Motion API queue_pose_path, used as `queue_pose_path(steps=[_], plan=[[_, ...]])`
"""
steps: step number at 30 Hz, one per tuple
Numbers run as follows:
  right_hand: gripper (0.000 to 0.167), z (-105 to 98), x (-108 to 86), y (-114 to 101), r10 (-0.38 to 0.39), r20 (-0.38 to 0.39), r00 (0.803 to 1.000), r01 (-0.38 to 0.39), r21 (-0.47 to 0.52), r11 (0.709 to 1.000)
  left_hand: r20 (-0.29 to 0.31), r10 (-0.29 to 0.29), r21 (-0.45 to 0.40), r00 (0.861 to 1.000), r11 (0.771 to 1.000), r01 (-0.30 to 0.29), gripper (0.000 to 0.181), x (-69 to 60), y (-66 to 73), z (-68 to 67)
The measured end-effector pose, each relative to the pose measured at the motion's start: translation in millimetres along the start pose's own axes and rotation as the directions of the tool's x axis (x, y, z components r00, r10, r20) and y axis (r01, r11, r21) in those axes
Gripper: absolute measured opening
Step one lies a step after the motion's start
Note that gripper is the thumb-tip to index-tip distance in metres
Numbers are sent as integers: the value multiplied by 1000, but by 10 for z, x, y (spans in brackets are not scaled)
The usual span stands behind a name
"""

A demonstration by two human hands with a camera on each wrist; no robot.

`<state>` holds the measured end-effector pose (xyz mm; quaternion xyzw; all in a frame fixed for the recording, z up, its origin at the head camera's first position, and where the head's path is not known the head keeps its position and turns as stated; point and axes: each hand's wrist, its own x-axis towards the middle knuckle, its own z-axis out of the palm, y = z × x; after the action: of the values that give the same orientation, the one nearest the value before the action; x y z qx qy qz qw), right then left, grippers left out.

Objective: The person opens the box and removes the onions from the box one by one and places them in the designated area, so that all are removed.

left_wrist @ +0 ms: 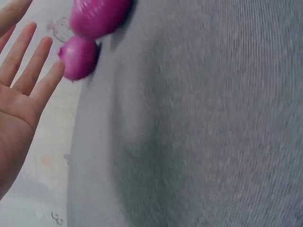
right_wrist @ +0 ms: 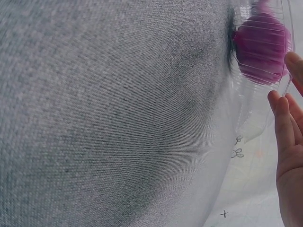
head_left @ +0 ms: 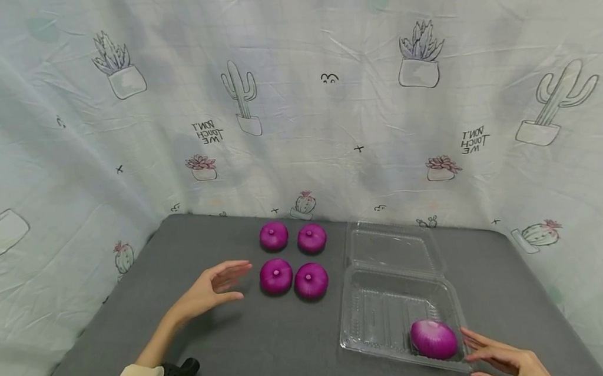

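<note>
A clear plastic clamshell box (head_left: 375,318) lies on the table with its lid (head_left: 396,248) folded back. One purple onion (head_left: 434,339) sits in the box's near right corner and shows through the wall in the right wrist view. My right hand (head_left: 506,361) is at the box's right side, fingers extended against or very near the rim; exact contact is unclear. My left hand (head_left: 208,291) hovers above the table with fingers spread and thumb apart, holding nothing. Just right of it stand several purple onions, the closest being a front onion (head_left: 276,276).
A grey cloth covers the table (head_left: 282,349). Behind and at both sides hangs a pale curtain (head_left: 296,123) printed with potted cacti. Two onions form the back row, including one onion (head_left: 312,238) near the lid. A black strap (head_left: 180,373) is around the left wrist.
</note>
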<state>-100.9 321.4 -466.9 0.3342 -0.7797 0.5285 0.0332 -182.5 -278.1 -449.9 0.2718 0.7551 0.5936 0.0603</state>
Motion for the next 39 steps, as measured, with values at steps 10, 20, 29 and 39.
queue_pose_path(steps=[10,20,29,39], plan=[[39,-8,7,10,-33,4,999,33,-12,999,161,89,-136,983,988,-67,58,182,257,342],[41,-30,18,54,-98,37,995,96,39,995,306,133,-251,943,967,-55,58,467,520,767],[40,-52,22,55,-102,62,993,101,20,995,443,192,-294,876,954,-60,60,799,589,1131],[41,-51,28,72,-111,59,992,110,15,994,534,214,-377,818,926,4,61,1184,526,1562]])
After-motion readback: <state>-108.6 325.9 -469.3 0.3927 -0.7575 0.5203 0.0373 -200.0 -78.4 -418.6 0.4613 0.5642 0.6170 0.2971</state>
